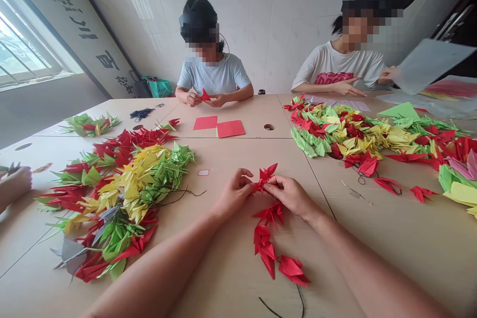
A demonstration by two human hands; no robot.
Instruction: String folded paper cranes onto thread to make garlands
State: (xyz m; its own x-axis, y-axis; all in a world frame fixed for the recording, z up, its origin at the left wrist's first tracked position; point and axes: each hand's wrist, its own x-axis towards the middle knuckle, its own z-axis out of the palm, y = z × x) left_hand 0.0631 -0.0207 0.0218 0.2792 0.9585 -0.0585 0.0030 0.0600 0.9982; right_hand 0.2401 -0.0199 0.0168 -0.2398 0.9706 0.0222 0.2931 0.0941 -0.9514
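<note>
Between the fingertips of two bare hands, in the head view, is a red folded paper piece [266, 175], its pointed tips sticking up above the pinch. The left hand [236, 193] is curled, thumb and forefinger close together at the piece's left edge; the right hand [289, 192] has its thumb and forefinger narrowed on the other side. Both seem to hold it, though the exact contact on the left is hard to tell.

Just below the fingers, more red folded pieces [264, 246] trail toward the wearer in a loose line — apparently strung together, with a black cord [301, 299] coming out at the near end. The step in hand looks like adjusting or seating the top piece at the head of this line. From this grip, a move would call for a light, steady pinch and a little give in the line, so the thin folds are not crushed.

Left of the fingers lies a large heap of red, yellow and green folded paper [132, 179]; to their right, a thin wire-like tool [357, 193] rests on the pale table [231, 278]. Beyond the fingertips are flat red sheets [230, 128] and a seated person [214, 75] — also holding red paper [204, 95].
</note>
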